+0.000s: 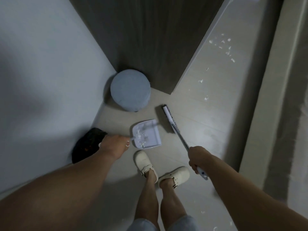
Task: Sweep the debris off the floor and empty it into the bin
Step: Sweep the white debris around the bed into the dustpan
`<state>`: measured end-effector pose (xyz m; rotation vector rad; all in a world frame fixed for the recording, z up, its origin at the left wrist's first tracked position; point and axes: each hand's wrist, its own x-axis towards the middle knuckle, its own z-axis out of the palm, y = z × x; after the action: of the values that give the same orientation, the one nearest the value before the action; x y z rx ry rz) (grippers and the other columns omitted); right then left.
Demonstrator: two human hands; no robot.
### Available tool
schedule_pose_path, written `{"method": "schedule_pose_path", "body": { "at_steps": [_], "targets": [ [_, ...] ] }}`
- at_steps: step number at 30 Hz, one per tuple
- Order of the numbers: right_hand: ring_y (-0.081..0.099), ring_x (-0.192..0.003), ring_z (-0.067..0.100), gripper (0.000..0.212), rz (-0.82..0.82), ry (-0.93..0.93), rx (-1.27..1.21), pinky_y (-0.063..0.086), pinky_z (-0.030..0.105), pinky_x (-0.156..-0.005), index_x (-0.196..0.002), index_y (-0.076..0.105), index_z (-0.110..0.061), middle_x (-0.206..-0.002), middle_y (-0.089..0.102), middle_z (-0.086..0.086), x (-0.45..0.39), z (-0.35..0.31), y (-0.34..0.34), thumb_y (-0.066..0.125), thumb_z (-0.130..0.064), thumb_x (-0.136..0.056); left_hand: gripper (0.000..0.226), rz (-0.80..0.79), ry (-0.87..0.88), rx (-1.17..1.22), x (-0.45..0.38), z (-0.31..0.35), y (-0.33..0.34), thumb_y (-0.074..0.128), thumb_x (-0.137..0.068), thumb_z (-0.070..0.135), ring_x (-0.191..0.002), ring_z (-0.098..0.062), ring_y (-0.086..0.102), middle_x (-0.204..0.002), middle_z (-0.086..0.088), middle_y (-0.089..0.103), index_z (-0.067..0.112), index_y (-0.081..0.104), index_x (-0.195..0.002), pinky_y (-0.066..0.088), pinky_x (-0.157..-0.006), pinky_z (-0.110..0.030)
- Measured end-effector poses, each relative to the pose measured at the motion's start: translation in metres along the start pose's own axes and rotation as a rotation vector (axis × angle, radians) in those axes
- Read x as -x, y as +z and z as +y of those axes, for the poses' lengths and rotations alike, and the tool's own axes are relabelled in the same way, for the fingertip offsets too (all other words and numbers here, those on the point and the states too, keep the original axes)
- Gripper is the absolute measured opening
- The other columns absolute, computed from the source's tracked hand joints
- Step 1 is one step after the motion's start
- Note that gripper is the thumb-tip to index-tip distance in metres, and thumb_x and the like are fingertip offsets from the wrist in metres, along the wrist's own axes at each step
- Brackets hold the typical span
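Note:
My left hand (114,145) grips the handle of a white dustpan (150,135), held just above the floor with white paper scraps lying in it. My right hand (197,160) grips the long handle of a white broom (170,120), whose head rests on the floor just right of the dustpan. A black bin (87,145) stands against the wall, partly hidden behind my left hand. More white scraps (224,47) lie scattered on the floor at the far right, and a few bits (204,90) trail toward the broom.
A round grey-blue stool (130,90) stands in the corner beside a dark wood panel (150,39). A white wall (41,72) runs along the left. My feet in cream clogs (145,164) stand just behind the dustpan. A raised ledge (270,114) borders the floor on the right.

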<state>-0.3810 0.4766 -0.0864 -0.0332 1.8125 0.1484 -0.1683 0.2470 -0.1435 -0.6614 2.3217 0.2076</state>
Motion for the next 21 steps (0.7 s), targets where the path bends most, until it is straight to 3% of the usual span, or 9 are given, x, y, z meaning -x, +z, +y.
{"method": "schedule_pose_path", "body": {
  "at_steps": [1, 2, 4, 7, 13, 21],
  "targets": [
    [0.044, -0.044, 0.007, 0.035, -0.056, 0.004, 0.093, 0.045, 0.02, -0.054, -0.06, 0.046, -0.019, -0.092, 0.077, 0.002, -0.003, -0.005, 0.004, 0.07, -0.009, -0.083, 0.031, 0.009, 0.012, -0.016, -0.001, 0.001, -0.001, 0.043, -0.101, 0.041, -0.101, -0.03, 0.068, -0.107, -0.004, 0.074, 0.028, 0.07, -0.112, 0.043, -0.077, -0.031],
    [0.048, -0.04, 0.01, 0.034, -0.114, 0.036, -0.021, 0.049, 0.02, -0.054, -0.061, 0.046, -0.019, -0.076, 0.076, -0.003, -0.008, -0.009, 0.011, 0.066, -0.006, -0.085, 0.029, 0.018, 0.02, -0.025, -0.001, 0.0, -0.001, 0.045, -0.101, 0.039, -0.102, -0.029, 0.068, -0.107, -0.003, 0.074, 0.03, 0.07, -0.113, 0.042, -0.076, -0.031],
    [0.044, -0.025, 0.008, 0.03, -0.166, -0.015, -0.275, 0.041, 0.016, -0.035, -0.066, 0.042, -0.016, -0.037, 0.056, -0.003, -0.005, -0.015, 0.02, 0.052, -0.002, -0.091, 0.025, 0.034, 0.024, -0.035, -0.001, -0.001, -0.002, 0.05, -0.098, 0.036, -0.101, -0.028, 0.068, -0.105, -0.003, 0.074, 0.03, 0.071, -0.111, 0.043, -0.078, -0.031],
    [0.032, -0.026, 0.01, 0.024, -0.216, 0.196, -0.737, 0.025, 0.012, -0.035, -0.071, 0.042, -0.016, -0.05, 0.044, 0.003, 0.006, -0.016, 0.025, 0.043, -0.012, -0.094, 0.023, 0.012, 0.016, -0.036, 0.0, -0.003, -0.006, 0.05, -0.098, 0.034, -0.101, -0.027, 0.068, -0.106, -0.002, 0.074, 0.03, 0.07, -0.109, 0.044, -0.08, -0.032],
    [0.034, -0.038, 0.007, 0.012, -0.226, 0.231, -0.829, 0.028, 0.015, -0.038, -0.078, 0.047, -0.018, -0.053, 0.048, -0.005, 0.025, 0.001, -0.037, 0.045, -0.022, -0.089, 0.026, 0.034, 0.043, 0.034, 0.001, 0.005, -0.036, 0.05, -0.1, 0.041, -0.102, -0.025, 0.067, -0.11, 0.0, 0.073, 0.027, 0.068, -0.111, 0.038, -0.074, -0.031],
    [0.036, -0.038, 0.013, 0.018, 0.023, 0.159, -1.028, 0.041, 0.02, -0.045, -0.098, 0.051, -0.013, -0.051, 0.049, 0.003, 0.047, 0.044, -0.109, 0.036, -0.016, -0.089, 0.026, 0.041, 0.074, 0.161, -0.009, 0.057, -0.086, 0.047, -0.101, 0.04, -0.099, -0.025, 0.066, -0.11, 0.001, 0.072, 0.024, 0.067, -0.108, 0.042, -0.073, -0.029]
  ]
}}
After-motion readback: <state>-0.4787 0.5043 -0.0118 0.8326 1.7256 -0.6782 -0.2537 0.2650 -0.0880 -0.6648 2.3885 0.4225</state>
